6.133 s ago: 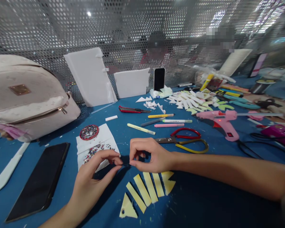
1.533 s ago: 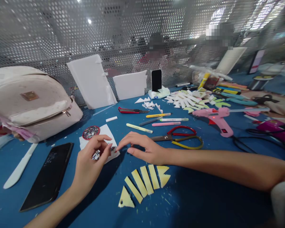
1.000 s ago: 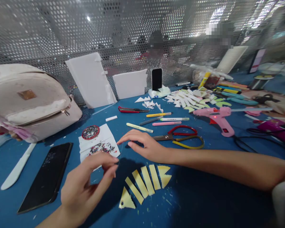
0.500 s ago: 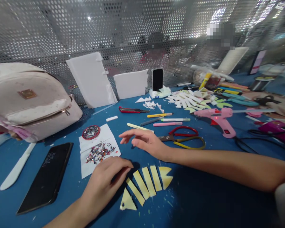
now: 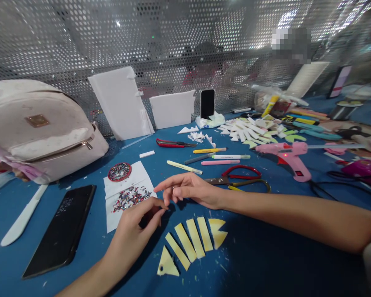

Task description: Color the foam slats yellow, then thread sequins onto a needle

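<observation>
Yellow pieces lie on the blue table in a curved fish shape: a triangular head piece point(image 5: 167, 264) with a dark hole, several strips point(image 5: 185, 242) and a notched tail piece point(image 5: 217, 233). My left hand point(image 5: 138, 225) is beside the white paper point(image 5: 112, 222), its thumb and fingertips drawn together; anything between them is too small to tell. My right hand point(image 5: 188, 189) is just above the pieces with its fingers apart and nothing in them, its fingertips close to my left fingers. Colourful bits point(image 5: 129, 199) and a round red-rimmed glittery piece point(image 5: 119, 172) rest on the paper.
Scissors point(image 5: 219, 180), markers point(image 5: 220, 162), a red cutter point(image 5: 173, 143) and a pink glue gun point(image 5: 292, 154) lie beyond my right hand. A black phone point(image 5: 61, 231), a white knife point(image 5: 21, 222) and a backpack point(image 5: 43, 132) are at left. Foam scraps point(image 5: 245, 128) are piled behind.
My right hand has moved down towards my left, uncovering the pale yellow marker. My left fingers have drawn closer together and shifted slightly up and left.
</observation>
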### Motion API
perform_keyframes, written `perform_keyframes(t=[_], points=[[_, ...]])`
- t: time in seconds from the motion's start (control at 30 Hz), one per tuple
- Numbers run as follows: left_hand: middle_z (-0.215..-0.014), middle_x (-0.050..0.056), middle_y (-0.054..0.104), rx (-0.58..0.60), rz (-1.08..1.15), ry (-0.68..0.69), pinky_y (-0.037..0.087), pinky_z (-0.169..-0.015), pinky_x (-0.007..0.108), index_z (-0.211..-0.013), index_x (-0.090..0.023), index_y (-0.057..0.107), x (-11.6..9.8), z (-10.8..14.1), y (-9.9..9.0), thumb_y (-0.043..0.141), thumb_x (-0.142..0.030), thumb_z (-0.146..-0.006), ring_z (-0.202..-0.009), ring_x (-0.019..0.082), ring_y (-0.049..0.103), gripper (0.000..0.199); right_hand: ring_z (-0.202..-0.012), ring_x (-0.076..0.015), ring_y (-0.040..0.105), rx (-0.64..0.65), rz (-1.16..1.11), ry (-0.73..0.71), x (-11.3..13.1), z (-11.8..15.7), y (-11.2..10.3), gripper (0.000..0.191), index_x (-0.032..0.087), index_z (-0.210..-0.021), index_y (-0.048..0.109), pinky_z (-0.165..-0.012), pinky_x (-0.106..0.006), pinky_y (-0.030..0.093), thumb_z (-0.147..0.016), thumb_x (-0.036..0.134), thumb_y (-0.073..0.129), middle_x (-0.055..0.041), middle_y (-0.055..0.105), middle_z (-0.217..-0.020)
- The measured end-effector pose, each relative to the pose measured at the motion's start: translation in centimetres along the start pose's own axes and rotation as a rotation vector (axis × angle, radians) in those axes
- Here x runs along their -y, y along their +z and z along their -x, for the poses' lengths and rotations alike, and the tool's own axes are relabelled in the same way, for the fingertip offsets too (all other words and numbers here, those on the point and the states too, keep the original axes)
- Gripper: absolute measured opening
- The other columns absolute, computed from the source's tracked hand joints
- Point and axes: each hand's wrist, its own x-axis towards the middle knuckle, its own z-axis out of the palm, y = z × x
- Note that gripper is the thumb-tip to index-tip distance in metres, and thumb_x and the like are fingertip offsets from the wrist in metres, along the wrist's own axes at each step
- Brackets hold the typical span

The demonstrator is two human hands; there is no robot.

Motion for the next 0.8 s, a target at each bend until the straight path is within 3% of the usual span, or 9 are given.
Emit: perform_keyframes(t=[0.3,0.5,0.6,0.8], points=[[-0.064,-0.006,0.064,-0.102,0.090,-0.024,0.049,-0.060,0.020,-0.089,-0.023,0.067,0.0,0.2,-0.3,0.057,-0.022,-0.096,-0.058,0.011,0.063,0.012,-0.057,-0.0063,0.038,-0.014,0.174,0.015,0.3,0.0,0.6,0.026,0.013,-0.103,0.078,-0.056,-0.021,0.028,-0.085,0.031,0.079,0.0061,0.047,-0.061],[-0.066,-0.007,0.062,-0.165,0.189,-0.040,0.050,-0.062,0.020,-0.107,-0.024,0.060,0.3,0.5,-0.4,0.057,-0.020,-0.097,-0.061,0.011,0.064,0.011,-0.054,-0.0068,0.033,-0.088,0.347,0.023,0.2,0.2,1.0,0.026,0.013,-0.100,0.077,-0.054,-0.022,0.027,-0.086,0.034,0.078,0.0075,0.043,-0.056],[-0.066,-0.007,0.063,-0.172,0.180,-0.046,0.049,-0.061,0.020,-0.106,-0.024,0.060,0.3,0.4,-0.4,0.058,-0.020,-0.097,-0.060,0.011,0.064,0.010,-0.054,-0.0065,0.028,-0.052,0.431,0.021,0.1,0.3,1.2,0.030,0.014,-0.102,0.078,-0.054,-0.023,0.026,-0.083,0.037,0.081,0.0093,0.034,-0.056],[-0.064,-0.007,0.064,-0.185,0.136,-0.029,0.049,-0.059,0.019,-0.103,-0.023,0.061,0.0,0.3,-0.2,0.057,-0.020,-0.096,-0.057,0.010,0.064,0.010,-0.057,-0.0082,0.035,-0.077,0.471,0.000,0.0,0.3,1.2,0.035,0.014,-0.087,0.080,-0.056,-0.024,0.031,-0.079,0.048,0.083,0.0066,0.037,-0.059]])
